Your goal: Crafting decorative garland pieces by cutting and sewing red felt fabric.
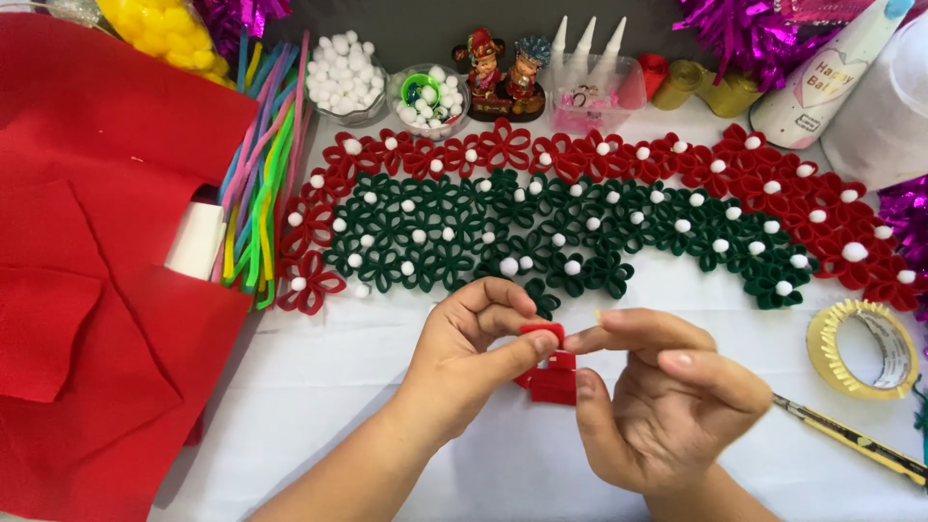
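Both my hands pinch the red felt piece.
Left hand and right hand grip its folded top; felt looks light, soft, floppy.

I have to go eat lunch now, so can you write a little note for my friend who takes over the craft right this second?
Left hand: thumb and fingers pinch the top of a small red felt piece.
Right hand: fingertips meet the same piece from the other side.
Where things are: the piece is held above the white table, just below the flower mat.
Done: the mat already has many red and green felt flowers with white pom-poms in their middles.
Left: the held piece is not joined to the mat. Spare red felt lies at the left, a bowl of pom-poms at the back, a tape roll at the right.
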